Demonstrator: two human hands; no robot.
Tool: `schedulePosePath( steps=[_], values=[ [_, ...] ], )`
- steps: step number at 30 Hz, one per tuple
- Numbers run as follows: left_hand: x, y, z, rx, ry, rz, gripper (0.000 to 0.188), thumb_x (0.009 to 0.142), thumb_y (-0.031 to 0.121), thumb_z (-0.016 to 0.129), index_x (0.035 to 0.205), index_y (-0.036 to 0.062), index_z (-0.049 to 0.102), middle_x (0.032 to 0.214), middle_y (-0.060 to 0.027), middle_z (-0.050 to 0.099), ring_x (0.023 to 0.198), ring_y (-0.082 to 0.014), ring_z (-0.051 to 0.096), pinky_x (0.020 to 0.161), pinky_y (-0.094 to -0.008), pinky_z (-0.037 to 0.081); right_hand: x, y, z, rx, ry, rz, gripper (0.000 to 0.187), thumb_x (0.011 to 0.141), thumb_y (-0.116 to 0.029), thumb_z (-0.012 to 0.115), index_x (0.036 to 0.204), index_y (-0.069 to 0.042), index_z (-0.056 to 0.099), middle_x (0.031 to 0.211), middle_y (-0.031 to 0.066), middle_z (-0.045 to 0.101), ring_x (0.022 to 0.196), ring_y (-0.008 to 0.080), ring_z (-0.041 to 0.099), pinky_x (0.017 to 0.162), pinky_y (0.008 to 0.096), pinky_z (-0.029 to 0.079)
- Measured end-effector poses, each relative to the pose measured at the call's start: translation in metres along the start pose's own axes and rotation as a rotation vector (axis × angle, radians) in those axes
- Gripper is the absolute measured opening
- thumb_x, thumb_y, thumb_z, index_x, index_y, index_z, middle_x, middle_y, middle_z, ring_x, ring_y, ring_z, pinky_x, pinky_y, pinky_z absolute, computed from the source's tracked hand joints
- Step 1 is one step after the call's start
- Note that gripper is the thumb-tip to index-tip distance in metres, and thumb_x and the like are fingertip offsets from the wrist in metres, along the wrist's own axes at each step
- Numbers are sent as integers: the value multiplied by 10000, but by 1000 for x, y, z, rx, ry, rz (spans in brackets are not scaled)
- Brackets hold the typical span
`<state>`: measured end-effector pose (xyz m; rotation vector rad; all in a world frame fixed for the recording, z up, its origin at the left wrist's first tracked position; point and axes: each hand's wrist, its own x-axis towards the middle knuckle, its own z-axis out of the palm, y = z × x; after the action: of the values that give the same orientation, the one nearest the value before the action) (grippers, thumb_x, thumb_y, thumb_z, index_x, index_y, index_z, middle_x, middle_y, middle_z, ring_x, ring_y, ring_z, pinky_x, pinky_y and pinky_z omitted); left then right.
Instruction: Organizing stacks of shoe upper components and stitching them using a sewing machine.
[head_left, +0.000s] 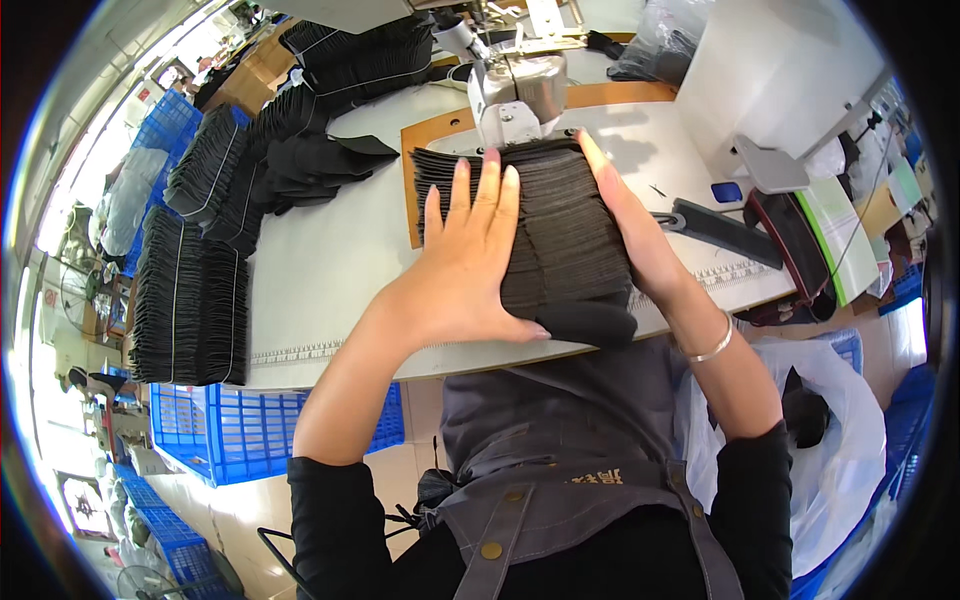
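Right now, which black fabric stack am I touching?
The stack before the sewing machine, left hand over it, right hand along its side; the other stacks are untouched, farther left on the table.

And the left forearm (345, 385) comes angling up and inward, the left hand (450, 265) spread wide at its end: back of the hand uppermost, four fingers fanned forward, thumb stretched out to the right. Opposite, the right forearm (738, 385) slants up and leftward, the right hand (638, 230) reaching long and forward, most of its fingers hidden from view!
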<state>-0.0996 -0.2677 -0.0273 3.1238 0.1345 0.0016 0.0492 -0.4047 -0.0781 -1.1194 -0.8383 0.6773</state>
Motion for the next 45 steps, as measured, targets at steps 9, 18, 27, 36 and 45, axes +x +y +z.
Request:
schedulePosePath(
  steps=[9,18,27,36,45],
  values=[
    [-3,8,-2,-193,54,122,1269,591,441,827,1486,-3,44,1497,-361,-6,1397,-526,20,1078,-649,99,-16,-6,-3,-308,-124,-154,893,948,-513,455,1491,33,4,1564,211,21,1453,269,45,1153,338,75],
    [-4,16,7,-203,153,72,1158,647,401,808,1465,-40,118,1501,-323,90,1411,-464,93,1057,-673,114,-18,-6,-17,-242,13,8,710,989,-378,424,1471,68,155,1529,206,226,1420,259,211,1128,316,177],
    [-43,42,43,-140,503,121,831,675,283,781,1350,-40,422,1404,-257,418,1318,-409,391,1036,-636,233,-114,-12,-23,-907,87,-407,565,911,-293,493,1331,82,438,1387,303,413,1261,430,444,1042,472,347],
    [-38,52,66,-137,679,138,660,686,142,772,1262,-30,500,1261,-228,573,1194,-385,541,1048,-580,279,-115,-3,-3,-1131,134,-516,637,736,-136,680,1315,43,482,1366,339,402,1208,485,461,992,495,401],
    [-42,46,78,-190,806,233,485,664,34,711,1134,32,591,1161,-208,637,1111,-389,600,1012,-508,353,-127,11,0,-1037,172,-579,655,736,-116,683,1321,54,441,1345,334,429,1181,475,488,947,498,437]
  ],
)
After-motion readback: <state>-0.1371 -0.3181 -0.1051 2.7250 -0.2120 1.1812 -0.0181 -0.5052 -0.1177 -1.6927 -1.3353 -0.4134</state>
